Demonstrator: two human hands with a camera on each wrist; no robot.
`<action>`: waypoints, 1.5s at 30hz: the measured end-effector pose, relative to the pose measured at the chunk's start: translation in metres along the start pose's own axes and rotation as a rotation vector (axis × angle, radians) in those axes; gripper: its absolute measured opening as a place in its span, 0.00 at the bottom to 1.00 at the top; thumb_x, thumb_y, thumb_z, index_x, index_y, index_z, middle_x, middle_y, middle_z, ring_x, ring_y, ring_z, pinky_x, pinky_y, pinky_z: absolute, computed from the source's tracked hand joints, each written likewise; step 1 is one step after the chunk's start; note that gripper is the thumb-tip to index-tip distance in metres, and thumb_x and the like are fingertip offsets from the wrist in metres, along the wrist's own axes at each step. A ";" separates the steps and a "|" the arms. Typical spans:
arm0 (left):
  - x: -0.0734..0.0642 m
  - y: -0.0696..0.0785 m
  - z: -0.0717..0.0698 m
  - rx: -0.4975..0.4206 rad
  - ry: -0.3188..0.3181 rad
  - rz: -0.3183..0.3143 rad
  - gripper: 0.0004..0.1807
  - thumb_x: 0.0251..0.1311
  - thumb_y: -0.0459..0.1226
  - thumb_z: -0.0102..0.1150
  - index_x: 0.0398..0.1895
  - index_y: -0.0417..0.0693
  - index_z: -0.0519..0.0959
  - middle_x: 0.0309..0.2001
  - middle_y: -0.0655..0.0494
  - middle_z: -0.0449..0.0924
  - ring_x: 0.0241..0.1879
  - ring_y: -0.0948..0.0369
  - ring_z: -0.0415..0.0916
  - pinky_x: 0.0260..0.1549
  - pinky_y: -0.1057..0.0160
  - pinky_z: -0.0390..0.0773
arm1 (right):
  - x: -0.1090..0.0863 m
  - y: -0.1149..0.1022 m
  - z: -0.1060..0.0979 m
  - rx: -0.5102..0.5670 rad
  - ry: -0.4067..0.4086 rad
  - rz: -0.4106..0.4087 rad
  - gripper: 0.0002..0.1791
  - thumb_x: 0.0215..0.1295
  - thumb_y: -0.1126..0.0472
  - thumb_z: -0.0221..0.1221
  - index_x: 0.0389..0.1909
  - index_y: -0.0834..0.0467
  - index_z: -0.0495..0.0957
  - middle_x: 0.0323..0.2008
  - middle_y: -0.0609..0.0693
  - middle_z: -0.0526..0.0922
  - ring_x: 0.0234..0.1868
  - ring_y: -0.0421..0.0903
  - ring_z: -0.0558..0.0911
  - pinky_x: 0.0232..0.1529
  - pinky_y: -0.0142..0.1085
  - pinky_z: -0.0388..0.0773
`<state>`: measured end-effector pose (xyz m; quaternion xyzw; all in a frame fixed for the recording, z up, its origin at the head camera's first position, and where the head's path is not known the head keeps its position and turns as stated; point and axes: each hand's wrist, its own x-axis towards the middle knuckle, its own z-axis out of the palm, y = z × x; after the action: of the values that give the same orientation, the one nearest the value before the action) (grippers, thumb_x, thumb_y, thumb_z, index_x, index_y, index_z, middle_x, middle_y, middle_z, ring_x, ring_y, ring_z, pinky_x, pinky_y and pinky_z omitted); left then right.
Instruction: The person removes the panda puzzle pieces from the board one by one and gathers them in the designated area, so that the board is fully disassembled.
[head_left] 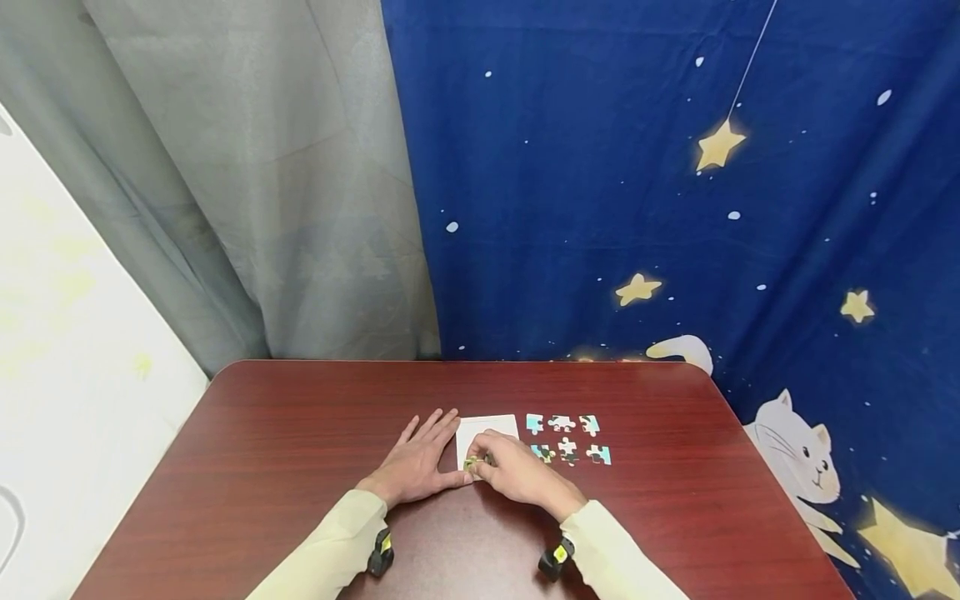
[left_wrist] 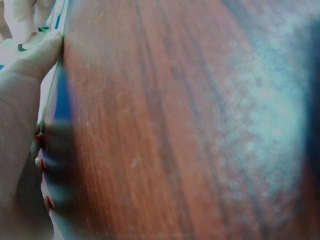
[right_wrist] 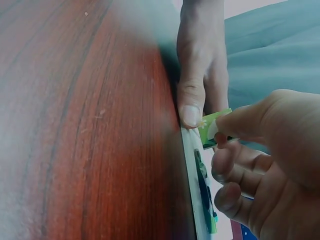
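A: Where's the piece?

B: The green puzzle piece (right_wrist: 209, 129) is at the near left corner of the white board (head_left: 486, 427), pinched between thumb and finger of the right hand (head_left: 517, 471). In the right wrist view it looks tilted rather than flat.

A: And the left hand (head_left: 420, 462)?

B: Spread along the board's left side, gripping nothing, its thumb at that same near corner. I'd leave it there as a brace, so the board can't slide.

A: How would you seat the piece?

B: Lower it until it lies flush, line any straight edges up with the board's corner, then press evenly with a fingertip. Forcing it down at a tilt could bend a tab.

A: The others?

B: Six loose pieces (head_left: 562, 423) lie on the desk (head_left: 300, 467), right of the board, in two rows of three.

A: Any brand or writing?

B: None I can read, on board or pieces. The blue curtain (head_left: 540, 208), beyond the board, shows no lettering either.
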<state>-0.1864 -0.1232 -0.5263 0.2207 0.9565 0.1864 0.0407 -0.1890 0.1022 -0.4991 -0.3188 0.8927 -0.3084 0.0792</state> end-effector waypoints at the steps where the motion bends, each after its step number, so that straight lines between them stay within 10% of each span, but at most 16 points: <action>1: 0.000 0.000 0.000 -0.002 0.002 0.000 0.56 0.63 0.69 0.61 0.84 0.43 0.60 0.86 0.49 0.57 0.87 0.46 0.51 0.83 0.35 0.50 | -0.001 0.000 0.000 0.017 0.008 0.002 0.03 0.75 0.60 0.63 0.39 0.50 0.83 0.39 0.41 0.83 0.40 0.34 0.78 0.44 0.31 0.78; 24: -0.002 -0.002 0.004 -0.063 0.037 0.036 0.56 0.63 0.67 0.64 0.83 0.40 0.61 0.85 0.46 0.58 0.86 0.43 0.53 0.82 0.32 0.50 | -0.059 0.015 -0.023 0.136 -0.021 0.089 0.06 0.79 0.57 0.60 0.46 0.47 0.86 0.34 0.39 0.84 0.28 0.31 0.73 0.34 0.29 0.74; 45: 0.001 -0.008 0.011 -0.061 0.043 0.026 0.58 0.62 0.71 0.61 0.85 0.44 0.60 0.86 0.51 0.56 0.87 0.47 0.50 0.84 0.35 0.46 | -0.088 0.051 -0.045 0.020 0.047 0.175 0.03 0.76 0.59 0.64 0.42 0.49 0.86 0.30 0.37 0.82 0.26 0.29 0.72 0.32 0.28 0.71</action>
<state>-0.1884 -0.1253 -0.5395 0.2276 0.9481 0.2206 0.0242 -0.1620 0.2103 -0.4983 -0.2314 0.9157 -0.3166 0.0881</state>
